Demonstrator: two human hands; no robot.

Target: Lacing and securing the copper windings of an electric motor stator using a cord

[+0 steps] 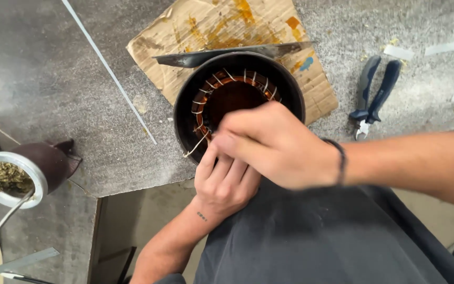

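Observation:
A black round motor stator (237,63) with copper windings (222,84) tied by white cord stands on stained cardboard (211,26) at the table's edge. My left hand (226,181) grips the stator's near rim from below. Above it my right hand (271,142) has its fingers pinched at the inner near-left edge of the windings, where a loose end of white cord (195,146) sticks out. Whether the fingers hold the cord or a tool is hidden by blur.
Blue-handled cutters (372,94) lie to the right of the stator. A long metal blade (227,54) rests behind it. A thin white strip (109,71) lies diagonally at left. A cup with herbs and a metal straw (11,179) stands at far left.

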